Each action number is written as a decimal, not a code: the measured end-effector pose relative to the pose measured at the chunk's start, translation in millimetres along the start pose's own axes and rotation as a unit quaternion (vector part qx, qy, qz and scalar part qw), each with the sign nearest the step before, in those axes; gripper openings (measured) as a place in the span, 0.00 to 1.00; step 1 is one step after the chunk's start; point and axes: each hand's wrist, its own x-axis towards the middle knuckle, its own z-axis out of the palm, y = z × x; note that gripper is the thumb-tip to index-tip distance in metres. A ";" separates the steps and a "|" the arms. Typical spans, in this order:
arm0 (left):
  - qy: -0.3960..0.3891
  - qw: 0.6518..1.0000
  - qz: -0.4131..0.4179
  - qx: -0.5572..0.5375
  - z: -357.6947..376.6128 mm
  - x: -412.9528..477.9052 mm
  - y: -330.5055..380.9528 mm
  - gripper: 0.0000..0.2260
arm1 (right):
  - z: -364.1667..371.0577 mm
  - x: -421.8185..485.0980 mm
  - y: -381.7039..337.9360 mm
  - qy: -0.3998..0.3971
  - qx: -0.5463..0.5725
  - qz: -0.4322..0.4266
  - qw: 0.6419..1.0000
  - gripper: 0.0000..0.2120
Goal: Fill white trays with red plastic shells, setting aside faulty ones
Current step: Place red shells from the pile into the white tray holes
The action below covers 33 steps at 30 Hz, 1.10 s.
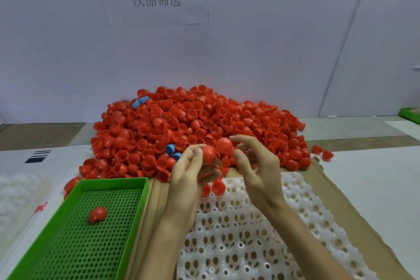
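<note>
A big heap of red plastic shells (195, 125) lies against the wall, with a few blue pieces (139, 102) mixed in. In front of it a white tray (261, 234) with round pockets rests on cardboard (354, 207). Two red shells (218, 188) sit at the tray's far edge. My left hand (191, 177) grips several red shells (208, 153) above the tray's far edge. My right hand (256, 166) hovers just to the right with fingers curled; whether it holds the round shell (223, 145) at its fingertips I cannot tell.
A green perforated tray (75, 254) at the lower left holds one red shell (97, 214). Two stray shells (322, 152) lie right of the heap. Another green tray edge (409, 115) shows at far right. A paper sign hangs on the wall.
</note>
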 end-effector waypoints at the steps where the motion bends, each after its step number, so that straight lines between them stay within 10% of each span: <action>1: -0.001 1.000 0.011 0.008 -0.4 0.3 -0.3 0.12 | 0.8 -0.2 -2.3 -0.010 0.015 0.001 1.000 0.11; 22: 0.052 0.995 0.028 -0.076 -5.2 0.7 -3.7 0.15 | 4.3 -2.4 -9.5 -0.091 0.000 -0.074 0.993 0.06; 29: 0.116 0.919 0.206 0.315 1.4 -3.3 -9.6 0.13 | -2.5 1.3 -4.1 -0.089 -0.038 -0.061 0.993 0.06; 33: 0.063 0.927 0.156 0.336 2.6 -1.7 -11.9 0.05 | -3.0 0.5 -3.4 -0.099 -0.050 -0.082 0.991 0.07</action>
